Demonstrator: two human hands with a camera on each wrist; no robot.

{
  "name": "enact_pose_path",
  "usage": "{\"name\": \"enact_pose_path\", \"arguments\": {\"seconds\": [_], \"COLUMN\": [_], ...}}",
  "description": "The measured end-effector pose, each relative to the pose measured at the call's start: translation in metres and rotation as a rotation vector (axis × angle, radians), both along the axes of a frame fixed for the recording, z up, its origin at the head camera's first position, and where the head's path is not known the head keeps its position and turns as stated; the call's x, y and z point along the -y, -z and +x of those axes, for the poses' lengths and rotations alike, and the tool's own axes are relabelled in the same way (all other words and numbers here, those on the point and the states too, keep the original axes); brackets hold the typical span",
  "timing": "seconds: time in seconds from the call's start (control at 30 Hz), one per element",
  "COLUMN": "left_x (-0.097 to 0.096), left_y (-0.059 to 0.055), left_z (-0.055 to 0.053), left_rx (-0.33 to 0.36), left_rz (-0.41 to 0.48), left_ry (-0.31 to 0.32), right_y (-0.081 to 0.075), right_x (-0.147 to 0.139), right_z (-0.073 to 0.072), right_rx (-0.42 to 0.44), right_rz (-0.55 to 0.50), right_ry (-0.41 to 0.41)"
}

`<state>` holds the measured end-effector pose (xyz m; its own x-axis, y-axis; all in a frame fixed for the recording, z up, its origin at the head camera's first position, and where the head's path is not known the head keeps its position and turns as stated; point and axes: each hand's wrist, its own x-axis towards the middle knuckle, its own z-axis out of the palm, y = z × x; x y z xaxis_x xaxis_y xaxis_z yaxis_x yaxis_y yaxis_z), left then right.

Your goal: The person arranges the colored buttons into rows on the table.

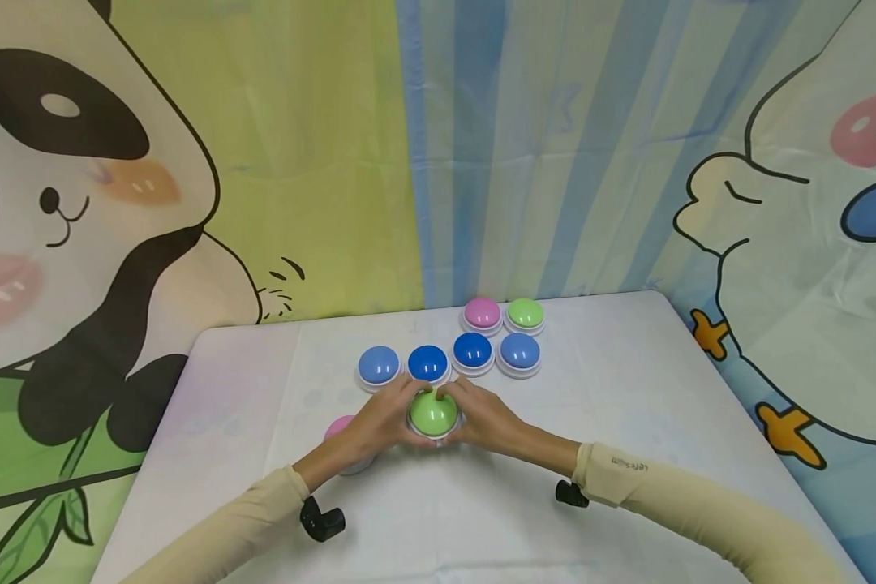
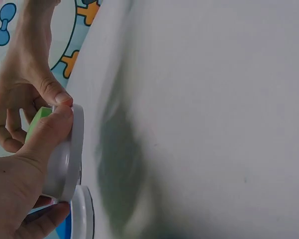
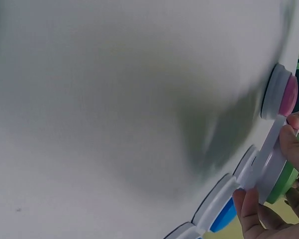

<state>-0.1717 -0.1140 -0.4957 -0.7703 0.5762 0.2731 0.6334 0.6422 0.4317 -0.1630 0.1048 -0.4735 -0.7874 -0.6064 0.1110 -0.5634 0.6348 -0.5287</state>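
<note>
Both hands grip a green push button with a domed top and a white round base. My left hand holds its left side, thumb and fingers curled about the rim. On the opposite side my right hand pinches the rim in the same way; the two thumbs meet at the near edge. The button seems raised off the table, its base tilted toward the wrist cameras. Just beyond it sits a dark blue button. A pink button stands partly hidden behind my left wrist.
Further buttons stand on the white table: a light blue one, another dark blue one, another light blue one, a pink one and a green one. A cartoon-printed curtain hangs behind the table.
</note>
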Motion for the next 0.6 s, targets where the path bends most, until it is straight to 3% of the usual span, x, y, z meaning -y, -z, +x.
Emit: {"name": "enact_pose_path", "arguments": {"seconds": [0.37,0.6], "left_x": [-0.006,-0.009], "left_y": [0.014,0.022], "left_z": [0.009,0.009], "left_rx": [0.022,0.072], "left_rz": [0.014,-0.017], "left_ry": [0.014,0.020], "right_y": [0.012,0.023], "right_x": [-0.002,-0.001], "right_z": [0.009,0.011], "right_rx": [-0.032,-0.029], "right_rz": [0.053,0.081], "right_ry": [0.007,-0.001]}}
